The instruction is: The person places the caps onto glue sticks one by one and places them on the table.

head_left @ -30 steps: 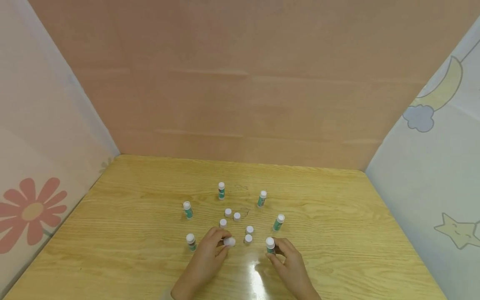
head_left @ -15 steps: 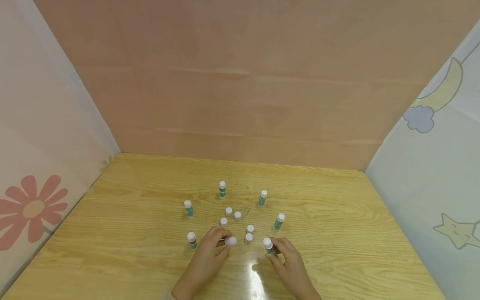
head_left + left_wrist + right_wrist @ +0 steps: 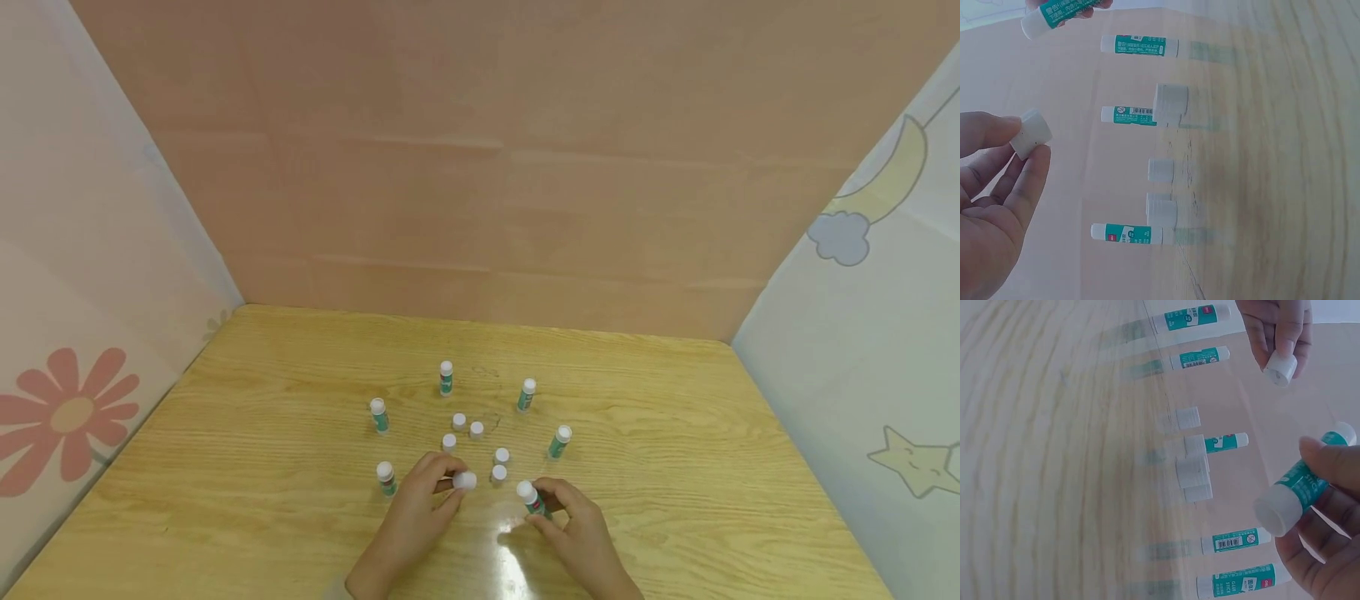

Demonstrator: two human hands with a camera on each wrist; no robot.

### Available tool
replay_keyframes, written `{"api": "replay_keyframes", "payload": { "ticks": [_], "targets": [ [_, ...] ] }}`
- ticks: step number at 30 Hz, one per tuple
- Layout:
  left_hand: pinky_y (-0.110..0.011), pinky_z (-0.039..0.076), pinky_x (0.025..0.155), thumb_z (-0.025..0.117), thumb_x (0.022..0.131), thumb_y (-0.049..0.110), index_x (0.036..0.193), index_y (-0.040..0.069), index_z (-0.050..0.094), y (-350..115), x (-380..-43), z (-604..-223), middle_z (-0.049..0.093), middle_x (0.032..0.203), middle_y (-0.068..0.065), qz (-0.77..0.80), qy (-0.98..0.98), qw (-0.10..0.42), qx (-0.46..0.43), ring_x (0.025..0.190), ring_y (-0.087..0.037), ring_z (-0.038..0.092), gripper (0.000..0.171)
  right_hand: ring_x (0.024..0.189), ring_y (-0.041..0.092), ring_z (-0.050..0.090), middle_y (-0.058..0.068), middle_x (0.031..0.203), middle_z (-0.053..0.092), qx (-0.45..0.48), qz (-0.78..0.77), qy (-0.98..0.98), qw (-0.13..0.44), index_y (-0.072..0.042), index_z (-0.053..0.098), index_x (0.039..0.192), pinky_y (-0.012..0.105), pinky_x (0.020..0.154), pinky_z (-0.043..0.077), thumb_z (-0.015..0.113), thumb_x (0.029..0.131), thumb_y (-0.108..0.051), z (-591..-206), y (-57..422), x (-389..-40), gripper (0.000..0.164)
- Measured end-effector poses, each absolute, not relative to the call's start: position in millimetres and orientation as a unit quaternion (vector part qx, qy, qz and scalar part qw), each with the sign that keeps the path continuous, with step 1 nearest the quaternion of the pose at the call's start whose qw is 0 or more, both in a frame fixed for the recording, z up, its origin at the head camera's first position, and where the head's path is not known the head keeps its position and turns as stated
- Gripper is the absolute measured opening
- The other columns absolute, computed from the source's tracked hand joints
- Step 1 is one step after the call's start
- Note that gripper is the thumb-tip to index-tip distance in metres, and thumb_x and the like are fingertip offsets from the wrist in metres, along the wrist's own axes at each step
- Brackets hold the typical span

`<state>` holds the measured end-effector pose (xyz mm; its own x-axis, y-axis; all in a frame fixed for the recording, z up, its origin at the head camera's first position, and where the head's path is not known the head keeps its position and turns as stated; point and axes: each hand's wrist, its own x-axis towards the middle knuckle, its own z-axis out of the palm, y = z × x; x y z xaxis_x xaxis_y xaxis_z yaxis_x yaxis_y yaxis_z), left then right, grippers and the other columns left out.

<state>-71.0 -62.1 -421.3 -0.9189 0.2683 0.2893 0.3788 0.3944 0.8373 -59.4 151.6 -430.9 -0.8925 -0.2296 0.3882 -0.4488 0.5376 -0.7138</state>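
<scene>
My left hand (image 3: 420,504) pinches a small white cap (image 3: 465,481) between thumb and fingers, raised above the table; the left wrist view shows the cap (image 3: 1032,134) tilted at the fingertips. In my right hand (image 3: 581,529) is a green-and-white glue stick (image 3: 532,500), gripped by thumb and fingers around its label. It leans with its upper white end toward the left hand. The right wrist view shows this glue stick (image 3: 1304,484) slanted, a wide white end facing down toward the table. Cap and glue stick are apart.
Several glue sticks stand upright in a loose arc on the wooden table (image 3: 675,500), among them one at the back (image 3: 446,379) and one at the right (image 3: 559,442). Inside the arc sit several white caps, such as one near the left hand (image 3: 449,442) and another (image 3: 502,456).
The glue stick in my right hand has gone from nearly upright to leaning left, its top shifting toward the left hand. The left hand keeps its pinch on the cap, almost still.
</scene>
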Motion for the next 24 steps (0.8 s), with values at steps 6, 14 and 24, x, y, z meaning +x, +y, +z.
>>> {"api": "replay_keyframes", "payload": {
  "ticks": [6,14,24],
  "targets": [
    [-0.02,0.043,0.079,0.058,0.079,-0.002,0.098,0.003,0.052,-61.7,-69.8,-415.7,0.049,0.099,-0.002,-0.525,-0.828,0.039,-0.194,0.092,-0.018,0.052,0.02,0.074,0.008,0.055,-0.011,0.084,0.057,0.185,0.457,-0.863,0.105,-0.01,0.053,0.098,0.038,0.072,0.047,0.069,0.068,-0.008,-430.0,151.3,-58.4,0.034],
    [-0.019,0.043,0.079,0.058,0.079,-0.001,0.098,0.002,0.052,-60.3,-69.1,-413.8,0.049,0.099,-0.002,-0.542,-0.817,0.03,-0.193,0.092,-0.018,0.053,0.02,0.073,0.007,0.054,-0.012,0.086,0.056,0.206,0.437,-0.864,0.143,-0.01,0.054,0.095,0.032,0.069,0.048,0.071,0.064,0.0,-430.4,149.1,-59.1,0.037],
    [-0.02,0.043,0.079,0.059,0.078,-0.002,0.098,0.001,0.052,-58.4,-69.1,-417.9,0.049,0.098,-0.003,-0.547,-0.812,0.038,-0.203,0.09,-0.019,0.054,0.021,0.074,0.008,0.054,-0.011,0.088,0.056,0.217,0.433,-0.86,0.159,-0.01,0.055,0.096,0.027,0.068,0.048,0.072,0.061,0.005,-434.3,147.4,-59.7,0.042]
  ]
}}
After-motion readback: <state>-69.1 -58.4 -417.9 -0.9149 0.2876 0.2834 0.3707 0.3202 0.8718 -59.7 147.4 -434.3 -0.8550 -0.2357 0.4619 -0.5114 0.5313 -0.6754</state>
